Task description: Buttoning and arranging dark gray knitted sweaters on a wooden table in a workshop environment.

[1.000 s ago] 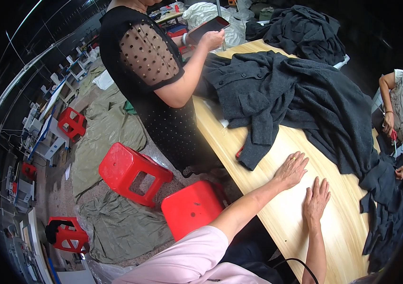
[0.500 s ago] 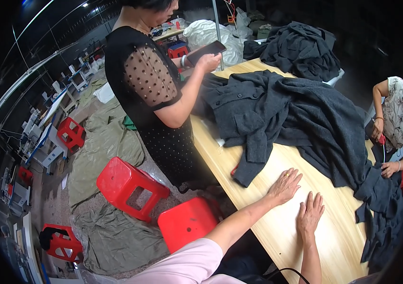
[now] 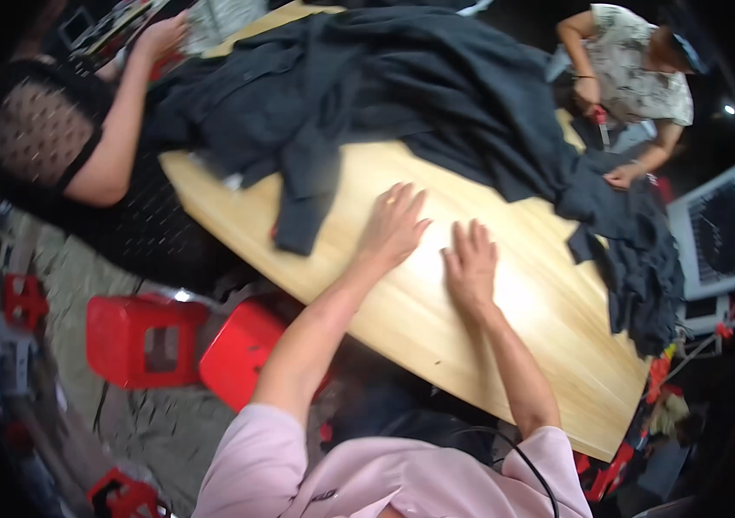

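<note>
My left hand lies on the wooden table with its fingers stretched out and nothing in it. Beside it, a little to the right, my right hand rests on the same tabletop, fingers apart and holding nothing. Beyond both hands a dark grey coat is spread over the far part of the table. One sleeve of it reaches toward me, left of my left hand, without touching it. The picture is somewhat blurred by motion.
A person in black stands at the left table edge. Across the table at the right, another person holds a red-handled tool by dark cloth. Red stools stand at the lower left. A black cable runs near my right arm.
My view has swung to the right, so the table and coat appear farther left. Both hands stay flat on the table. The phone held by the person in black is no longer visible.
</note>
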`<move>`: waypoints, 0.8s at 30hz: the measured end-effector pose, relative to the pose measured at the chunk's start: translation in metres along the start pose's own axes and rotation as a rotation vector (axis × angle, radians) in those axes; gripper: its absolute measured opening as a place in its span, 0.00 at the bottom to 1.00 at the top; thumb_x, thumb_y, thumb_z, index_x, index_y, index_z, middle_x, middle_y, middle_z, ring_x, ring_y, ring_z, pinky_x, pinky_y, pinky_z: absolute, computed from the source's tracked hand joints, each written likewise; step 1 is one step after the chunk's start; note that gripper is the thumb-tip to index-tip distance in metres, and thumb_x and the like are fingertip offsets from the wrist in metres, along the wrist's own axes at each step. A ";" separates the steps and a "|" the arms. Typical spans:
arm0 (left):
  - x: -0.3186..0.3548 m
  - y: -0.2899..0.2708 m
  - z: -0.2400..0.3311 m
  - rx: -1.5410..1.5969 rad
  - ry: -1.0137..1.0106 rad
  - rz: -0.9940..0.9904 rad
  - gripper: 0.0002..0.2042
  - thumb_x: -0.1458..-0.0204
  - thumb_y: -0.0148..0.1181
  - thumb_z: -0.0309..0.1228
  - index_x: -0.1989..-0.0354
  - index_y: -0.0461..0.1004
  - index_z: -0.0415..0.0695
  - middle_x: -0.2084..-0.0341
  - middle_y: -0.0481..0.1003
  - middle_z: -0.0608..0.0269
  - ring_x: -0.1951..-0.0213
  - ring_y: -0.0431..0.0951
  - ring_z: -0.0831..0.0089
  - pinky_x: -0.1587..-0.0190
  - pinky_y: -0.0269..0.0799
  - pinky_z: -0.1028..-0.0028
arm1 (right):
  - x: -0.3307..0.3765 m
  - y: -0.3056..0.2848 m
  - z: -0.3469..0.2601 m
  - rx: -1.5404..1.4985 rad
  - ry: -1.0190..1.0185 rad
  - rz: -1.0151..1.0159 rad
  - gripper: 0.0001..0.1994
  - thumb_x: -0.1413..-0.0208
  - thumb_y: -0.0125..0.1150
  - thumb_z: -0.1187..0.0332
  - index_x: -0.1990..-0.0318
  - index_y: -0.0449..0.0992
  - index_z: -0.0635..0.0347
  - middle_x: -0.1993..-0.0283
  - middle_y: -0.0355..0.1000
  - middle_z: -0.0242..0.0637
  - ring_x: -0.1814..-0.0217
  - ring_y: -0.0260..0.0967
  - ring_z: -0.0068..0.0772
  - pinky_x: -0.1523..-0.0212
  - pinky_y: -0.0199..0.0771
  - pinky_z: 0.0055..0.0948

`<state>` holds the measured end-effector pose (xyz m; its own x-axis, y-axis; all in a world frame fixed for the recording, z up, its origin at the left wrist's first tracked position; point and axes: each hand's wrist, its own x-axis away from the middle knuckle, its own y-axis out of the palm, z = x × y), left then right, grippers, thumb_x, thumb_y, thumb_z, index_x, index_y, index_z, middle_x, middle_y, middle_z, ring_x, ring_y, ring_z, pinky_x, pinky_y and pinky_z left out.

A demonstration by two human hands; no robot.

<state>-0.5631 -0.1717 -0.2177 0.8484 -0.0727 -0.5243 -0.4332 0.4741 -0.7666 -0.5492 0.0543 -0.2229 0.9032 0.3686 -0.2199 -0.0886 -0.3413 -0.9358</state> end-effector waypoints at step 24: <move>0.006 -0.016 0.015 0.120 -0.120 -0.159 0.37 0.34 0.66 0.53 0.25 0.69 0.39 0.27 0.67 0.41 0.24 0.63 0.47 0.23 0.56 0.51 | -0.367 -0.140 0.034 -0.013 -0.100 0.434 0.22 0.39 0.55 0.70 0.38 0.83 0.52 0.49 0.84 0.56 0.42 0.82 0.61 0.37 0.79 0.54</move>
<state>-0.5468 -0.1662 -0.2030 0.9362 -0.0534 -0.3473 -0.2581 0.5661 -0.7829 -0.8825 -0.0037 -0.0202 0.7385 0.2701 -0.6178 -0.4446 -0.4938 -0.7473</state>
